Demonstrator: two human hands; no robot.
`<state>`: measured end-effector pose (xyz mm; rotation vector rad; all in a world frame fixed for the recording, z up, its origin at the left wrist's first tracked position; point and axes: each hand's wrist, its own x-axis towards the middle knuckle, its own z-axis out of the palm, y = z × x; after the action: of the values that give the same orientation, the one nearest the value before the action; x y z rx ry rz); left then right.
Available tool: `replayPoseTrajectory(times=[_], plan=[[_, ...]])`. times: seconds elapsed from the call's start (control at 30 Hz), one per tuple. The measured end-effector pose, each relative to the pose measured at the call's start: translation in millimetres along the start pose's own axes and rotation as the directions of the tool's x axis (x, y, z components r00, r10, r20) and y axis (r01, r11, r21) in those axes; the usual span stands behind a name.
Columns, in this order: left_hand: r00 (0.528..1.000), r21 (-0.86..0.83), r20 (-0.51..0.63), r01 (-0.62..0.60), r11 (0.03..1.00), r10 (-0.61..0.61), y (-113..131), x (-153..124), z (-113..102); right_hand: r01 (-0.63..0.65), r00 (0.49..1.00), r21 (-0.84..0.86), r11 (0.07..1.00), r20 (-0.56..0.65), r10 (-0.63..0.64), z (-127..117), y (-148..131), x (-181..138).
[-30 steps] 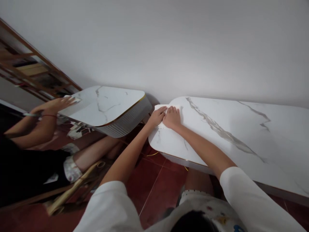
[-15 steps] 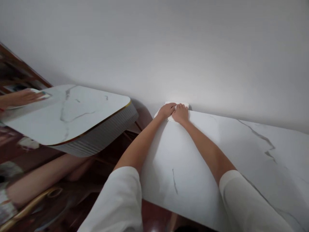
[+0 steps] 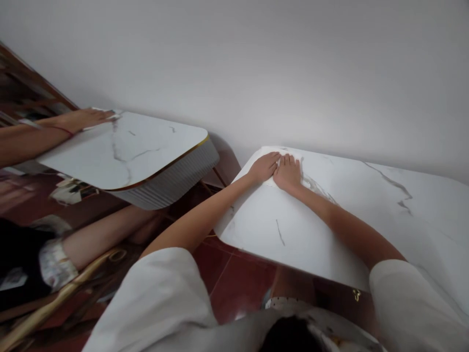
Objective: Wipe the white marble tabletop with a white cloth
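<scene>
My left hand lies with its fingers stretched out on a white cloth near the far left corner of a white, grey-veined tabletop. Beside it, my right hand is flat on the same cloth, fingers slightly spread and touching the left hand. Most of the cloth is hidden beneath both palms. Faint streaks show on the surface just right of my right hand.
A similar marbled table with a ribbed side and gold edge stands to the left. Another person's hand rests there on a white cloth. The plain wall borders both tables. A wooden chair arm is at lower left.
Both my hands have drawn back from the tabletop's far edge with the cloth, and streaks now show beside them. The other person's hand has moved right along their table. The view has shifted.
</scene>
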<state>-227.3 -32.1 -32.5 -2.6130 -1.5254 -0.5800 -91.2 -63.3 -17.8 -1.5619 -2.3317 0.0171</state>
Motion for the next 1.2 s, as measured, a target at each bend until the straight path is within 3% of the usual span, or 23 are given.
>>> replayPoseTrajectory(times=[0.13,0.3,0.4,0.5,0.63,0.8,0.97,1.2], plan=[[0.999,0.028,-0.007,0.040,0.999,-0.040,19,-61,-22,0.136,0.991,0.007,0.991,0.022,-0.136,-10,-35,-44],[0.986,0.056,-0.036,0.167,0.984,-0.165,58,-130,-45,0.211,0.976,0.106,0.972,0.029,-0.215,-21,-64,-99],[0.972,0.082,-0.067,0.231,0.969,-0.226,90,-158,-50,0.269,0.961,0.107,0.957,0.030,-0.274,-30,-63,-132],[0.966,0.101,-0.071,0.255,0.962,-0.249,124,-169,-47,0.320,0.945,0.090,0.943,0.038,-0.325,-41,-48,-158],[0.969,0.092,-0.055,0.244,0.965,-0.240,151,-152,-38,0.340,0.936,0.099,0.935,0.064,-0.346,-52,-17,-167],[0.973,0.068,-0.056,0.226,0.972,-0.223,151,-95,-22,0.287,0.953,0.074,0.955,0.073,-0.293,-47,25,-135],[0.974,0.031,-0.061,0.220,0.975,-0.218,123,-35,-8,0.255,0.965,0.031,0.967,0.053,-0.256,-32,55,-77],[0.961,-0.040,-0.078,0.263,0.964,-0.266,58,26,10,0.253,0.964,0.026,0.967,0.076,-0.254,-9,69,11]])
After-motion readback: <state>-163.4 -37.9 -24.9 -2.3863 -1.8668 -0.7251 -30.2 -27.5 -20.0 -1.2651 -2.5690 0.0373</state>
